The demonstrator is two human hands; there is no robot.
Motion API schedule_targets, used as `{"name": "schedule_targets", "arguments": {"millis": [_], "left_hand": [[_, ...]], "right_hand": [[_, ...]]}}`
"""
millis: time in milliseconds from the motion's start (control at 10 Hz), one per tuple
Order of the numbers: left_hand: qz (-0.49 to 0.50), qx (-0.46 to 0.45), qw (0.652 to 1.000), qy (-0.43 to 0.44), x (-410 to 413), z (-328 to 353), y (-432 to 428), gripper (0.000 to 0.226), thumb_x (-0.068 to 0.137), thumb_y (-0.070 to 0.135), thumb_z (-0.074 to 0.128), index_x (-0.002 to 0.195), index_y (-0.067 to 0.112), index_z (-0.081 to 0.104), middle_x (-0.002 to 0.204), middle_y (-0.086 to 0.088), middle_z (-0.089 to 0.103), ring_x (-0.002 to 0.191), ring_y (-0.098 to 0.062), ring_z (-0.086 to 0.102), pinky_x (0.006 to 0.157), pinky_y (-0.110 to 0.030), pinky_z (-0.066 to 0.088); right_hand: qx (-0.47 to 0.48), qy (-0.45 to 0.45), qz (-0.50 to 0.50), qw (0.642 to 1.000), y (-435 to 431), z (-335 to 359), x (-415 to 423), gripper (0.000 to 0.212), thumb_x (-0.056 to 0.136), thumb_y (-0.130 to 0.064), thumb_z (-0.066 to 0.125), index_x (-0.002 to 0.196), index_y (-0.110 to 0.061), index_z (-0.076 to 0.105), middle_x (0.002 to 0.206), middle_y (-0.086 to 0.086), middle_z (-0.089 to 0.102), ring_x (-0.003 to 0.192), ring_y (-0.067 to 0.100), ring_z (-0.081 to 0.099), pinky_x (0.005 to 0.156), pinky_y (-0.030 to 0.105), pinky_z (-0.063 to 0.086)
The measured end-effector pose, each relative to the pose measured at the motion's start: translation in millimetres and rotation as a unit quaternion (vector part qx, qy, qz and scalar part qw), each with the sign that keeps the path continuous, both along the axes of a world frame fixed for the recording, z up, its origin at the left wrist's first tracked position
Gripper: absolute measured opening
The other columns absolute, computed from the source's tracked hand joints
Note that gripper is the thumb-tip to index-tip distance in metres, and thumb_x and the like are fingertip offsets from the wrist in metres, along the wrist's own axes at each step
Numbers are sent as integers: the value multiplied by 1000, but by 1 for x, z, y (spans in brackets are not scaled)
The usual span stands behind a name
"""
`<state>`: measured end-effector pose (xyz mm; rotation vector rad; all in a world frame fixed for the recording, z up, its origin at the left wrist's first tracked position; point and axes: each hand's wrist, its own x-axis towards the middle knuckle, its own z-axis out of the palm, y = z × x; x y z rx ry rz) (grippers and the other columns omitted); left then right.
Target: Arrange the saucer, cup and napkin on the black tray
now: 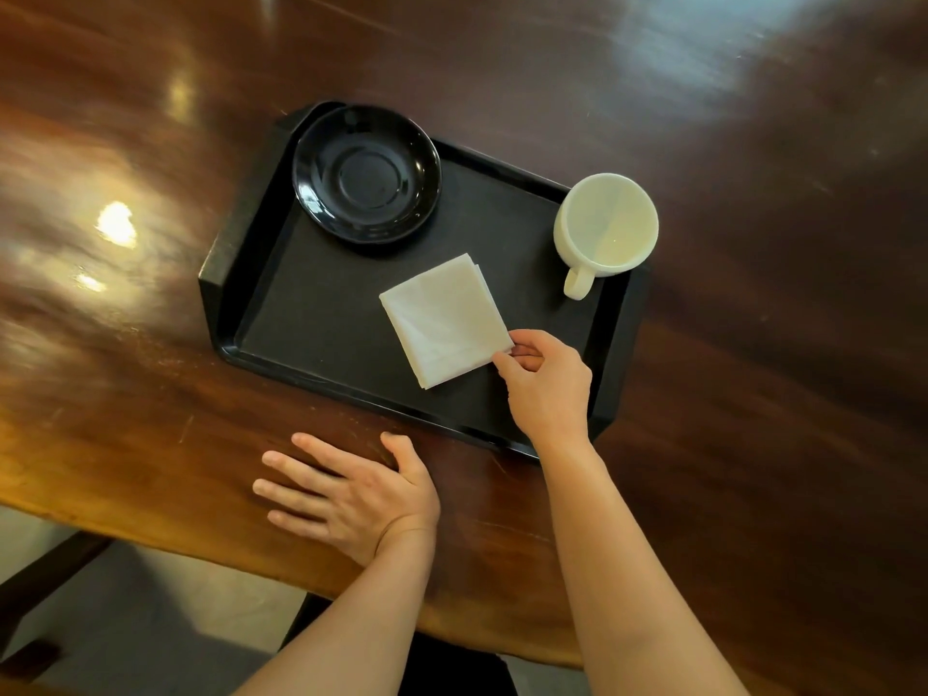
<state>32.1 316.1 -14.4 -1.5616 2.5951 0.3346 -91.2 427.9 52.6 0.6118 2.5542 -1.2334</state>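
The right hand (545, 389) reaches over the near rim of the black tray (281, 313) and pinches the near right corner of the napkin (444, 321) between thumb and forefinger. The napkin is white, thin, folded to a square with several layers showing at its edges, and it lies flat on the matte, slightly grainy floor of the tray, just beyond this hand. The left hand (346, 499) lies flat on the table (150, 394) with the fingers spread, palm down, holding nothing; its thumb is close to the near rim of the tray.

Far beyond the left hand, in the far left corner of the tray, sits the saucer (366, 173), round, black and glossy, with a ring in its middle. Beyond the right hand, at the far right corner, stands the cup (605, 221), cream-white and smooth, with its handle turned toward the person. The table is dark polished wood with bright reflections.
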Motion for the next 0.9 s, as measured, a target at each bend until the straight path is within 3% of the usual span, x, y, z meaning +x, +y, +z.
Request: {"name": "schedule_targets", "arguments": {"millis": [200,400,600,900], "left_hand": [[0,0,1000,-5,0,1,0,91,89,61,30,161,5,18,168,-26,13,154,-51,7,122,-63,5],[1,10,1000,-7,0,2,0,92,89,61,28,161,5,18,168,-26,13,154,-51,7,122,-63,5],[-1,23,1000,-10,-1,3,-1,92,90,60,32,161,4,18,168,-27,12,154,-51,7,122,-62,4],[9,50,998,-35,-5,15,-1,92,93,59,37,163,4,13,169,-26,6,155,-49,0,123,-61,0]], "right_hand": [[32,18,10,999,-4,-4,7,27,90,-19,72,117,-16,71,102,-2,71,80,3,64,71,10,45],[54,34,16,998,-8,-3,14,27,91,-18,71,117,-14,71,105,1,71,83,7,63,73,9,44],[60,47,3,997,-11,-3,20,24,92,-16,70,115,-13,72,102,2,72,84,9,65,80,22,55],[75,22,7,997,1,17,44,31,92,-16,68,122,-10,68,105,4,70,89,10,63,82,22,52]]}}
